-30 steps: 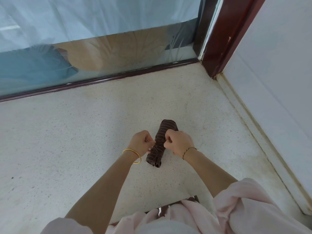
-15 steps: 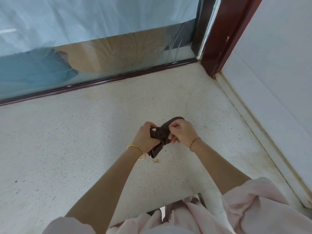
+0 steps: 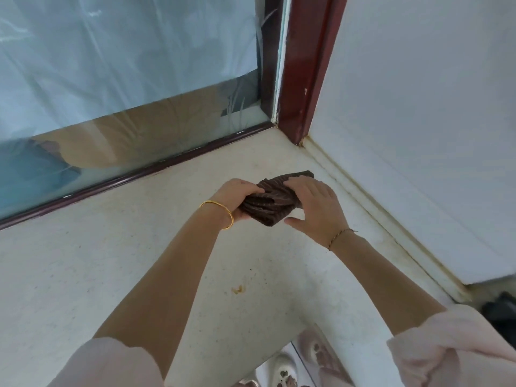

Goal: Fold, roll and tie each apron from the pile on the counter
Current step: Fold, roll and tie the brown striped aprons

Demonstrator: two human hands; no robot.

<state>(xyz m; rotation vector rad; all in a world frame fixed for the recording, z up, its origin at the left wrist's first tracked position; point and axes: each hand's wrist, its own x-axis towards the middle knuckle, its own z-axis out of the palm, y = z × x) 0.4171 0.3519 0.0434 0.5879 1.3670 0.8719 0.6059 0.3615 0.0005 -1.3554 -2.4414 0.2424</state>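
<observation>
Both your forearms are reaching forward across the pale speckled surface [image 3: 134, 275], converging on the rolled apron [image 3: 268, 205]. The apron is a dark brown striped bundle, sitting a little short of the foot of the door post [image 3: 307, 65] and slightly left of it.

Your left hand [image 3: 237, 199] is gripping the bundle's left end, with the fingers curled over the top and a gold bangle [image 3: 220, 216] on the wrist. Your right hand [image 3: 315, 208] is lying flat across the right half, its fingers stretched over the cloth. The thumb is sticking out beside the near corner without closing on it. A thin bracelet [image 3: 339, 237] is circling that wrist.

Your hands are covering much of the roll, so any knot or strap is hidden. You cannot tell whether the bundle is resting on the surface or lifted just above it. A dark shape [image 3: 499, 311] at the picture's right edge, well nearer to you than the door post, is too cut off to identify.

From the door post, a glass panel [image 3: 111, 65] is running away to the left and a white wall [image 3: 418, 107] is running back toward you on the right, boxing the apron into the corner. Open surface is spreading left of the door post and toward you, where a small orange stain [image 3: 238, 289] is showing.
</observation>
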